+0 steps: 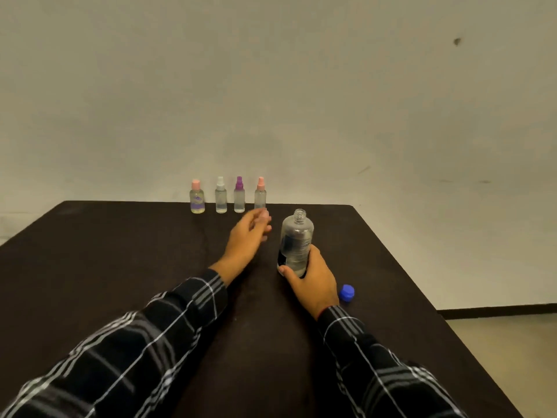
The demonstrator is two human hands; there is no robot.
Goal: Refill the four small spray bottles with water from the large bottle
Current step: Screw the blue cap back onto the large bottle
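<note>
A plain pale wall [271,86] rises behind a dark bench [120,267]. Four small spray bottles stand upright in a row along the bench's far edge, long axes vertical and tops pointing up: a squat one with a pink cap [197,200], then a white-topped bottle [221,199], a purple-topped bottle [239,197] and a pink-topped sprayer [260,196].

The left hand [245,236] reaches out just in front of the pink-topped sprayer. Its fingers [265,220] are blurred and loosely parted with nothing in them, and whether they touch the sprayer cannot be told.

The right hand [313,279] grips the large bottle [297,236] low on its body, fingers wrapped round it, near the middle of the bench towards the right edge. The large bottle stands nearly upright, leaning a little, its uncapped mouth pointing up. A blue cap [346,293] lies on the bench just beside the right wrist, near the right edge. Both arms wear dark plaid sleeves [150,342].
</note>
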